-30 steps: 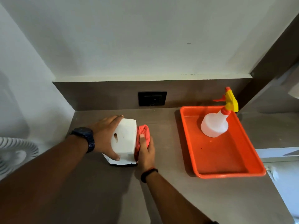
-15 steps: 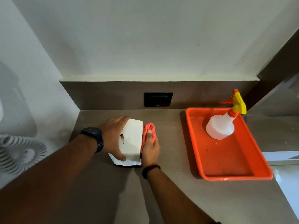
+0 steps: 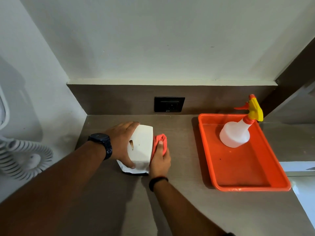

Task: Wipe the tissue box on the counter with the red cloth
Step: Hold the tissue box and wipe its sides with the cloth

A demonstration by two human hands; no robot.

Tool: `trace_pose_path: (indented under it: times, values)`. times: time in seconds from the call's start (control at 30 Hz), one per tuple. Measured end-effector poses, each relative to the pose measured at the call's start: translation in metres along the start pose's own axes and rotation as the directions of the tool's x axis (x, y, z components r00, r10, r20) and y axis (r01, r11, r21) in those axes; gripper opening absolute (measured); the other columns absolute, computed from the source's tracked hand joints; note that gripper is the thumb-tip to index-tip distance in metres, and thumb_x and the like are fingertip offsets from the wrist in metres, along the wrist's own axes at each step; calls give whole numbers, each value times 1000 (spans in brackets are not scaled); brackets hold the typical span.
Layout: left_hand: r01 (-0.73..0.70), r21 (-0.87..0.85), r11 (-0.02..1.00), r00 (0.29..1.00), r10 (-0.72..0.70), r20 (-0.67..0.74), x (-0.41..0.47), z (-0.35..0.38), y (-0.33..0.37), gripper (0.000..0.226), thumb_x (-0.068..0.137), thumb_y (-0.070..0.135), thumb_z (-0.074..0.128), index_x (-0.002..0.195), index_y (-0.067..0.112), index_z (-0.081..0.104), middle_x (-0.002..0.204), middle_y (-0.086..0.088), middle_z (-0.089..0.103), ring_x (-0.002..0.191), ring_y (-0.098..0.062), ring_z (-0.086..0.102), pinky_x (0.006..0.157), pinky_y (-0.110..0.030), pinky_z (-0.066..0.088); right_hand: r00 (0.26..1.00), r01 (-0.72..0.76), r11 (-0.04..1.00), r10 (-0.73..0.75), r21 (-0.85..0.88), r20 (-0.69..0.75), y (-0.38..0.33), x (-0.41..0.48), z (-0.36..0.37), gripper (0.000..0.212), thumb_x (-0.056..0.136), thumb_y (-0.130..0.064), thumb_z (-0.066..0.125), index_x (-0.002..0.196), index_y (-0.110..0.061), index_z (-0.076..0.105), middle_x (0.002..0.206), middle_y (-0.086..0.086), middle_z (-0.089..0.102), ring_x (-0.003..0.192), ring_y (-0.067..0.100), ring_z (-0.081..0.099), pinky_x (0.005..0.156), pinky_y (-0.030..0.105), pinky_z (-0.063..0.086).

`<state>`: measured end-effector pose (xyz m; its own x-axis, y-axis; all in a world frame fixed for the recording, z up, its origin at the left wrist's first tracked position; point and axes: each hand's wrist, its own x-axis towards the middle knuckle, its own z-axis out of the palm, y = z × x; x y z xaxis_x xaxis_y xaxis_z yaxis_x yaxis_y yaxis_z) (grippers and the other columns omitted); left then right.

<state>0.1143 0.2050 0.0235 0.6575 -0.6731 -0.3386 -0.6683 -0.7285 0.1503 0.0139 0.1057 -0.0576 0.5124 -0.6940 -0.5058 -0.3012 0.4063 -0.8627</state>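
Note:
A white tissue box (image 3: pixel 142 145) stands on the brown counter (image 3: pixel 105 201), left of centre. My left hand (image 3: pixel 121 143) grips its left side, fingers over the far end and thumb at the near end. The bunched red cloth (image 3: pixel 159 143) is pressed against the box's right side by my right hand (image 3: pixel 160 160), which is closed on it. The box hides part of the cloth.
An orange tray (image 3: pixel 245 169) lies on the counter to the right, with a white spray bottle (image 3: pixel 236 133) with a yellow and red head standing in its far end. A black wall socket (image 3: pixel 169 104) sits behind. A coiled white cord (image 3: pixel 22 159) hangs at left.
The right hand with the cloth has slid along the box's right side, a little towards me and back. The left hand keeps its hold. The camera has shifted slightly.

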Motion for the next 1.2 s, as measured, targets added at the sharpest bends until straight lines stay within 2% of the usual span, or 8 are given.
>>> trace_pose_path:
  times: [0.13, 0.23, 0.33, 0.53, 0.77, 0.93, 1.07, 1.2]
  values:
    - [-4, -11, 1000, 1000, 4, -9, 2, 0, 0, 143, 31, 64, 85, 145, 20, 10, 151, -1, 29, 135, -22, 31, 108, -34, 33, 994, 110, 989, -111, 95, 6, -7, -20, -2, 31, 92, -49, 54, 118, -36, 64, 118, -5, 68, 115, 16, 62, 104, 40, 48]
    - [-23, -52, 998, 999, 21, -38, 2, 1, -2, 135, 28, 65, 83, 140, 24, 20, 141, 3, 38, 126, -21, 40, 100, -35, 40, 971, 211, 977, -213, 30, 105, -26, -3, 5, 51, 83, -60, 52, 120, -28, 67, 120, -2, 70, 114, 15, 63, 104, 43, 50]
    - [-26, -51, 998, 999, 24, -30, 1, 1, -2, 138, 31, 65, 84, 143, 22, 16, 147, -1, 34, 130, -23, 36, 104, -37, 38, 979, 146, 989, -142, -18, 144, -32, 16, 9, 48, 91, -53, 50, 128, -25, 62, 126, 2, 68, 118, 21, 61, 108, 46, 46]
    - [4, -28, 1000, 1000, -4, -21, 1, 3, 1, 144, 33, 63, 85, 147, 20, 7, 154, -3, 25, 138, -24, 26, 110, -38, 32, 1000, -9, 999, 9, -31, 21, -10, -8, -6, 42, 95, -47, 49, 131, -26, 60, 123, 2, 67, 120, 24, 59, 107, 43, 44]
    - [-5, -89, 996, 998, -1, -65, 2, 4, 0, 135, 29, 65, 83, 141, 25, 19, 143, 2, 37, 125, -21, 39, 99, -39, 42, 965, 229, 972, -219, -56, 143, -41, 12, 5, 50, 87, -58, 51, 120, -23, 66, 112, 3, 72, 106, 19, 66, 97, 43, 54]
    - [29, -53, 998, 998, -31, -56, 2, 5, 4, 143, 33, 66, 83, 146, 22, 9, 154, -2, 24, 137, -24, 27, 109, -41, 35, 995, 34, 991, -21, -133, 100, -13, 22, -1, 61, 84, -66, 43, 128, -27, 60, 124, 6, 69, 115, 28, 62, 105, 53, 48]
    - [19, -90, 996, 998, -24, -57, 1, 5, 3, 143, 33, 64, 85, 146, 20, 10, 154, -2, 24, 139, -22, 24, 112, -38, 31, 996, -55, 998, 54, 15, 68, -10, 1, -19, 48, 92, -51, 50, 120, -15, 66, 113, 9, 72, 104, 25, 66, 92, 41, 54]
    - [26, -246, 969, 999, -35, -32, -4, 6, -5, 153, 33, 60, 90, 149, 22, -4, 159, 0, 9, 144, -21, 13, 117, -38, 22, 971, 199, 973, -212, 119, 112, -50, -20, -19, 31, 96, -40, 52, 103, -16, 71, 96, 6, 73, 95, 25, 70, 76, 31, 54]
